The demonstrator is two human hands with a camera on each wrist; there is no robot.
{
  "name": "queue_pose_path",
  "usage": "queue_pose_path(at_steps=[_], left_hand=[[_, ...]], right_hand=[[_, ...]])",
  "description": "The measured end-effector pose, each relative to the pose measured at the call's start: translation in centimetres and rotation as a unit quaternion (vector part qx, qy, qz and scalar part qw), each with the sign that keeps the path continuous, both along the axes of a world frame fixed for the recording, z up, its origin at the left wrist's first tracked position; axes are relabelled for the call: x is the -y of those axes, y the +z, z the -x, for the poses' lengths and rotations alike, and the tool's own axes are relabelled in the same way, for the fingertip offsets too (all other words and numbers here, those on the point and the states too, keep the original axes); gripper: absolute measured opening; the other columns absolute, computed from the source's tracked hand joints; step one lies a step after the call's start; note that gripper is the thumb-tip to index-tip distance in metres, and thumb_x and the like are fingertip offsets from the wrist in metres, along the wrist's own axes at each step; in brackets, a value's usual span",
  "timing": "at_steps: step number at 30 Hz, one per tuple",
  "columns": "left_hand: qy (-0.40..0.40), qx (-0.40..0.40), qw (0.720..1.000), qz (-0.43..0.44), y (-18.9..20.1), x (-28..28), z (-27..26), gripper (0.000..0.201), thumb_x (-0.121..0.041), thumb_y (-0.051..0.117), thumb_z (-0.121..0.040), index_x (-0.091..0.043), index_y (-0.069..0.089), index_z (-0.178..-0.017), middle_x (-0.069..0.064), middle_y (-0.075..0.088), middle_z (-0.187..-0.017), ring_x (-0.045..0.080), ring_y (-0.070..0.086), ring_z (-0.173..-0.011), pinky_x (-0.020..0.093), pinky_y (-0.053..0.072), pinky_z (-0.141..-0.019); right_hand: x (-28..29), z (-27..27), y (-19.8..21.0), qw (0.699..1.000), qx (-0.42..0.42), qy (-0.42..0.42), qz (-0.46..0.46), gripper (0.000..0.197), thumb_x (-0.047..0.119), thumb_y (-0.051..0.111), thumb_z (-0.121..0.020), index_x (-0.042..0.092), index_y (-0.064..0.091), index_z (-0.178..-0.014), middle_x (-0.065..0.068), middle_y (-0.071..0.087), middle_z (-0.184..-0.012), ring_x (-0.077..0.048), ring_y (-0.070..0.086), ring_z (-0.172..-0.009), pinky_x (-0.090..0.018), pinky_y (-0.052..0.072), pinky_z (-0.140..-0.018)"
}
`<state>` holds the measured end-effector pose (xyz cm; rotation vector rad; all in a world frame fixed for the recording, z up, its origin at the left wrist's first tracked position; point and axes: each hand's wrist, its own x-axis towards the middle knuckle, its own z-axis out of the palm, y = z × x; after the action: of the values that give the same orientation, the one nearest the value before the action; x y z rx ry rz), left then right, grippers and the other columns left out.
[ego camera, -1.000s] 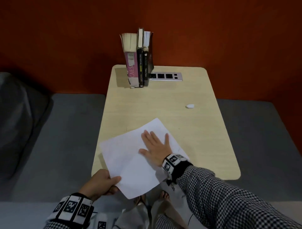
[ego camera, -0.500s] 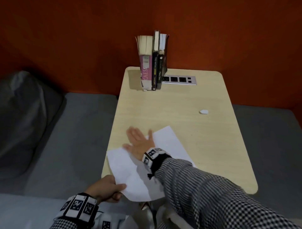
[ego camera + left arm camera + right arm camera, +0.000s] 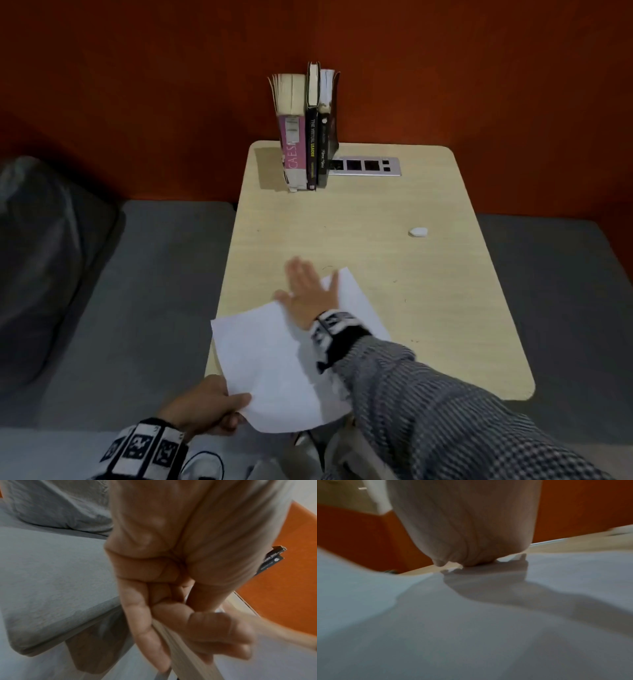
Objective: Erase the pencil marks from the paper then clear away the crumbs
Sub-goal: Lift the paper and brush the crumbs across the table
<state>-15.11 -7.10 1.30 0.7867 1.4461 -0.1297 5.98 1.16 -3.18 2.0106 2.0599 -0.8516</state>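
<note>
A white sheet of paper [image 3: 270, 363] lies askew on the near left part of the wooden table [image 3: 394, 308], its near corner past the table's edge. My left hand [image 3: 219, 407] pinches that near corner, thumb on top; the left wrist view shows the left hand's fingers [image 3: 202, 630] curled at the paper and the table's edge. My right hand [image 3: 305, 287] lies flat and blurred with straight fingers over the sheet's far edge. In the right wrist view the palm [image 3: 467, 527] rests on the paper [image 3: 471, 615]. A small white eraser [image 3: 418, 232] lies far right on the table.
Three books [image 3: 308, 137] stand upright at the table's far edge next to a grey socket strip [image 3: 363, 166]. An orange wall rises behind. Grey cushions [image 3: 120, 291] flank the table on both sides. Small dark specks [image 3: 329, 267] dot the wood near the paper.
My right hand has swept to the left and away across the sheet, reaching its far edge. The left hand keeps its pinch on the near corner. The head view shifted.
</note>
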Motion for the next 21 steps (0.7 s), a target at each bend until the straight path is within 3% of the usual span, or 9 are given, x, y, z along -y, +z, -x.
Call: queue_pose_path(at_steps=[4,9,12,15,17,21], left_hand=[[-0.014,0.001,1.0,-0.024,-0.1,-0.2,1.1,0.055,-0.011,0.058,-0.096,-0.008,0.059,-0.041,0.01,0.051,-0.044,0.014,0.045,-0.036,0.024,0.045,-0.049],[-0.08,-0.013,0.995,-0.053,0.6,-0.8,0.5,0.059,-0.013,0.055,-0.097,-0.011,0.055,-0.038,0.007,0.051,-0.041,0.014,0.044,-0.034,0.022,0.039,-0.046],[-0.102,-0.028,0.992,-0.065,0.9,-1.2,0.7,0.053,-0.016,0.055,-0.097,-0.006,0.054,-0.045,0.005,0.053,-0.041,0.012,0.044,-0.033,0.02,0.036,-0.042],[-0.068,-0.028,0.995,-0.066,0.9,-1.1,1.0,0.039,-0.012,0.056,-0.096,-0.002,0.058,-0.058,0.01,0.051,-0.047,0.015,0.043,-0.035,0.021,0.032,-0.041],[-0.065,-0.032,0.995,-0.067,1.1,-1.0,0.6,0.037,-0.009,0.056,-0.096,-0.001,0.058,-0.059,0.011,0.05,-0.045,0.014,0.043,-0.033,0.02,0.032,-0.039],[-0.083,-0.042,0.994,-0.061,1.7,-0.9,-0.5,0.048,-0.009,0.056,-0.096,-0.002,0.055,-0.048,0.01,0.048,-0.041,0.013,0.039,-0.029,0.019,0.032,-0.036]], right_hand=[[1.6,-6.9,1.1,0.982,0.076,-0.171,0.026,0.075,0.063,0.005,-0.09,0.017,-0.022,-0.142,0.002,-0.028,-0.151,-0.013,-0.021,-0.141,-0.06,-0.021,-0.104],[1.1,-2.5,0.8,0.998,0.021,-0.052,-0.002,0.071,0.063,0.003,-0.09,0.02,-0.021,-0.143,0.006,-0.028,-0.152,-0.011,-0.021,-0.141,-0.058,-0.02,-0.106],[2.2,-6.5,0.3,0.991,0.015,-0.13,0.001,0.07,0.062,0.007,-0.092,0.023,-0.019,-0.143,0.007,-0.026,-0.152,-0.01,-0.019,-0.141,-0.06,-0.017,-0.108],[4.5,-11.6,0.8,0.969,0.066,-0.235,0.033,0.073,0.063,0.007,-0.09,0.02,-0.019,-0.144,0.005,-0.026,-0.153,-0.01,-0.019,-0.141,-0.062,-0.018,-0.105],[4.4,-11.2,1.6,0.971,0.09,-0.22,0.019,0.074,0.063,0.002,-0.089,0.017,-0.02,-0.143,0.003,-0.027,-0.152,-0.012,-0.02,-0.141,-0.062,-0.02,-0.104],[2.9,-7.4,1.2,0.992,0.018,-0.125,0.007,0.071,0.062,0.004,-0.091,0.021,-0.02,-0.143,0.007,-0.028,-0.151,-0.011,-0.02,-0.141,-0.061,-0.019,-0.105]])
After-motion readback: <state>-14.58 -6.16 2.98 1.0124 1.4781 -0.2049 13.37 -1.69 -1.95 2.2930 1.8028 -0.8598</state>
